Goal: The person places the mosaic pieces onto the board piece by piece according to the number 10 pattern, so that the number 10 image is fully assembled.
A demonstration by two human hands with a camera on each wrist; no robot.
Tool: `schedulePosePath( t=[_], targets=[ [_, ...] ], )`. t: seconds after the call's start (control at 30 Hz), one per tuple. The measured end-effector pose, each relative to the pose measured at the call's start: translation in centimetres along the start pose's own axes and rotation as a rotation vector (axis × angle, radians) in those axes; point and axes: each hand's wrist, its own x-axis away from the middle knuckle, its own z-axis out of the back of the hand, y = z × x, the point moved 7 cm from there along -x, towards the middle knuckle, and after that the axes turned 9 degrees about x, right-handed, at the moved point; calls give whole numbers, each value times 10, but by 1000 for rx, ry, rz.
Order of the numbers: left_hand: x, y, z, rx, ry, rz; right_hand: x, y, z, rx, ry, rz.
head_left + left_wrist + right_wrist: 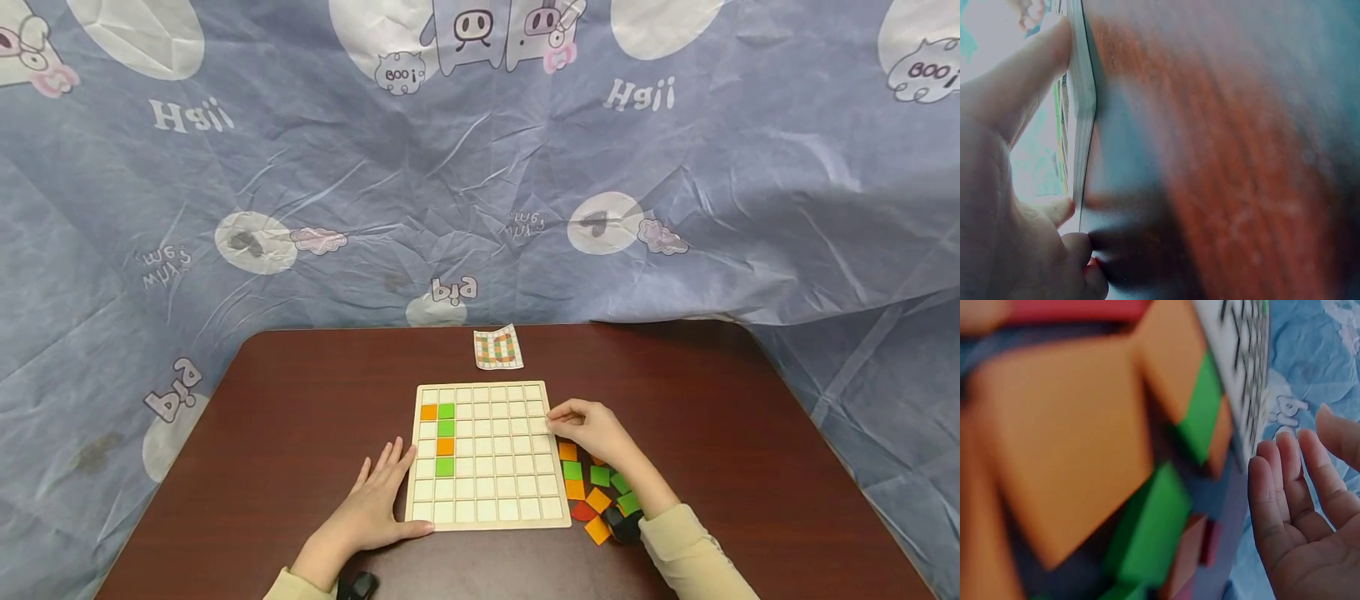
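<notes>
Tiles (pixel 598 500) lie loose right of the board (pixel 495 446), on the near side of the right hand (pixel 592 427), which is closer than the spread left hand (pixel 375 507), its thumb apart, fingers slightly bent, holding nothing visible.

The right arm (pixel 651 490) partly hides the tiles (pixel 598 500); the head view's near edge cuts off both sleeves (pixel 693 552); the card's (pixel 498 348) details are too small; the right wrist view blurs the nearest tiles.
</notes>
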Motion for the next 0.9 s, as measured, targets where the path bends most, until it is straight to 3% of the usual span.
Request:
schedulePosePath(
  t=[0.23, 0.43, 0.7, 0.9],
  targets=[
    [-2, -5, -3, -6, 22, -13, 12, 15, 5, 130, -15, -30],
    [-2, 1, 1, 10, 13, -27, 15, 10, 5, 262, -17, 23],
    [3, 2, 0, 41, 22, -68, 13, 11, -1, 297, -29, 27],
    [1, 3, 1, 12, -2, -18, 15, 7, -3, 318, -57, 34]
  ],
)
